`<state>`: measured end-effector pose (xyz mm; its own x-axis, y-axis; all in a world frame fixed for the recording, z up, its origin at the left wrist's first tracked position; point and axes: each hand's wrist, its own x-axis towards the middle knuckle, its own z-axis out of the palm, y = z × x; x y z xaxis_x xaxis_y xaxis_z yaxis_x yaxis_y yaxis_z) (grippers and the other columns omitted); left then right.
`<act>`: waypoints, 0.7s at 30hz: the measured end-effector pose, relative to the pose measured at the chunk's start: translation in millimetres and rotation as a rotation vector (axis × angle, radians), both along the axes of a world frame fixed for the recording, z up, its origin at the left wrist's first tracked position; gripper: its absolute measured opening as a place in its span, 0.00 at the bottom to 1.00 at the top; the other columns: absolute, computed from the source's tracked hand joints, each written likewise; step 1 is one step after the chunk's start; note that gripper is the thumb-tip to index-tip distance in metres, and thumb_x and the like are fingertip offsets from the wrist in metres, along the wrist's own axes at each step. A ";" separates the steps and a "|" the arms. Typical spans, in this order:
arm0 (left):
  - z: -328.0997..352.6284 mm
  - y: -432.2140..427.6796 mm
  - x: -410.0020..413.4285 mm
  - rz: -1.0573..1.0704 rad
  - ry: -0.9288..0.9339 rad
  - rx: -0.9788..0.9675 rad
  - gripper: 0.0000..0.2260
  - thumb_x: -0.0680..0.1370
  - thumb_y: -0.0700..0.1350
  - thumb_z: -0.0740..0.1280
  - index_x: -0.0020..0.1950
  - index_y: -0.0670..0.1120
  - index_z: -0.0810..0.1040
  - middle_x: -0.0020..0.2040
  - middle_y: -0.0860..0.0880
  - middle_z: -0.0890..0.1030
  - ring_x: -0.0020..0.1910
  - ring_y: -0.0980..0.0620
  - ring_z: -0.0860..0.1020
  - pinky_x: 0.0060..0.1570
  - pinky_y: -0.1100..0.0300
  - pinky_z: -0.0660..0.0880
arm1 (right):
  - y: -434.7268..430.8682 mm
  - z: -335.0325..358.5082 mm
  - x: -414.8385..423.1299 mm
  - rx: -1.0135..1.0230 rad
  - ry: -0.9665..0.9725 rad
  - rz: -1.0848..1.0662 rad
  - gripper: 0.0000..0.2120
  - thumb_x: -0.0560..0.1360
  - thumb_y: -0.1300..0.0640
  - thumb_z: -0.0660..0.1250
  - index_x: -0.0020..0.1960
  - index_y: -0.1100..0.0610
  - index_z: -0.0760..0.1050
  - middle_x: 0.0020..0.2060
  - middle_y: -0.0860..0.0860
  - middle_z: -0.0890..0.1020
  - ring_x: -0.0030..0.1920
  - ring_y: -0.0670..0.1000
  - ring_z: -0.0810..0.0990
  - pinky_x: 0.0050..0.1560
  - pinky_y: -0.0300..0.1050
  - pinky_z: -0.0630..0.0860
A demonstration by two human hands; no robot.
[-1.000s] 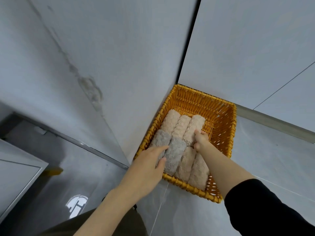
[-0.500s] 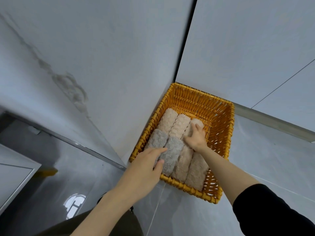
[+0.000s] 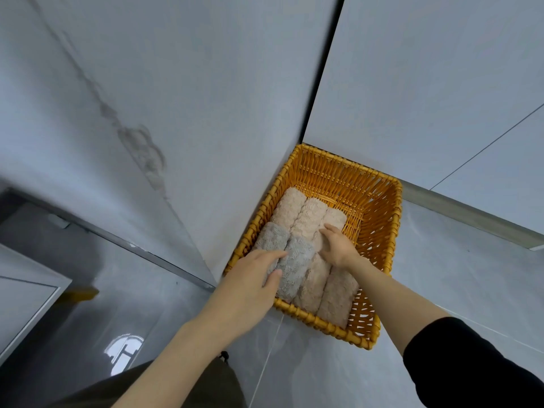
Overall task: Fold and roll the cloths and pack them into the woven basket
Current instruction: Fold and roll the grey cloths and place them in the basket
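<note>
An orange woven basket (image 3: 394, 231) sits on the floor in a wall corner. Inside lie several rolled cloths in two rows. Two grey rolls (image 3: 297, 260) are at the front left. Beige rolls (image 3: 309, 216) fill the back row, and two more beige rolls (image 3: 335, 298) lie at the front right. My left hand (image 3: 253, 278) rests with straight fingers on the grey rolls, thumb on the second one. My right hand (image 3: 338, 245) presses flat on the near end of the third beige roll (image 3: 337, 216) in the back row.
The right side of the basket floor (image 3: 357, 222) shows bare weave beside the rolls. Grey tiled walls (image 3: 206, 113) close in behind and to the left of the basket. Glossy grey floor (image 3: 456, 275) spreads to the right and in front.
My right hand slid back along the third beige roll from its far end and flattened out on it. My left hand stayed on the grey rolls.
</note>
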<state>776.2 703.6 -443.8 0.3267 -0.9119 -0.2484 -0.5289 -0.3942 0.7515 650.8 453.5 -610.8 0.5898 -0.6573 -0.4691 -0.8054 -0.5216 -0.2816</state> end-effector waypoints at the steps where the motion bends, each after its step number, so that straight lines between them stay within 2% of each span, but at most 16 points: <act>1: 1.9 -0.7 -0.4 0.000 0.001 0.000 0.18 0.82 0.49 0.56 0.72 0.57 0.66 0.69 0.58 0.68 0.67 0.61 0.66 0.64 0.66 0.62 | -0.1 2.6 0.4 0.030 0.013 -0.004 0.32 0.76 0.56 0.66 0.76 0.59 0.58 0.77 0.54 0.54 0.76 0.55 0.55 0.74 0.46 0.53; 3: 5.9 -2.1 -0.9 -0.007 -0.004 -0.009 0.18 0.82 0.49 0.56 0.73 0.57 0.65 0.70 0.58 0.67 0.68 0.61 0.65 0.64 0.68 0.60 | -0.4 10.2 3.3 0.083 -0.003 -0.065 0.28 0.78 0.57 0.64 0.76 0.59 0.60 0.77 0.55 0.54 0.76 0.56 0.56 0.74 0.48 0.56; 8: 20.2 -1.0 -2.2 -0.014 -0.010 -0.035 0.18 0.83 0.48 0.56 0.73 0.55 0.65 0.71 0.57 0.67 0.69 0.61 0.63 0.60 0.72 0.55 | 11.1 42.0 10.5 0.036 -0.154 -0.145 0.21 0.77 0.61 0.61 0.71 0.58 0.69 0.71 0.56 0.68 0.70 0.57 0.67 0.67 0.49 0.67; 12: 31.2 7.4 0.2 0.015 0.004 -0.050 0.18 0.82 0.48 0.56 0.73 0.55 0.65 0.71 0.56 0.68 0.69 0.60 0.64 0.61 0.70 0.57 | 34.3 80.3 6.3 -0.036 -0.296 -0.105 0.18 0.79 0.59 0.58 0.68 0.58 0.71 0.66 0.55 0.74 0.65 0.53 0.72 0.63 0.45 0.69; 17: 45.3 24.3 1.7 0.050 0.034 -0.043 0.18 0.82 0.48 0.56 0.73 0.54 0.65 0.71 0.54 0.69 0.69 0.57 0.66 0.67 0.64 0.62 | 82.5 137.1 -11.6 -0.035 -0.454 -0.018 0.14 0.80 0.55 0.60 0.65 0.54 0.73 0.54 0.47 0.79 0.49 0.45 0.78 0.47 0.39 0.75; 21: 64.5 41.5 -0.4 0.115 0.081 -0.078 0.18 0.82 0.47 0.57 0.72 0.53 0.66 0.69 0.53 0.71 0.66 0.58 0.69 0.58 0.69 0.64 | 126.0 190.8 -21.1 0.001 -0.533 0.065 0.13 0.81 0.53 0.60 0.64 0.49 0.73 0.49 0.42 0.79 0.48 0.41 0.78 0.46 0.38 0.77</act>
<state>775.8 745.0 -379.3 0.4119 -0.8873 -0.2077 -0.4203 -0.3872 0.8206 629.7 579.4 -420.0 0.7857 -0.6114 -0.0940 -0.5167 -0.5650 -0.6433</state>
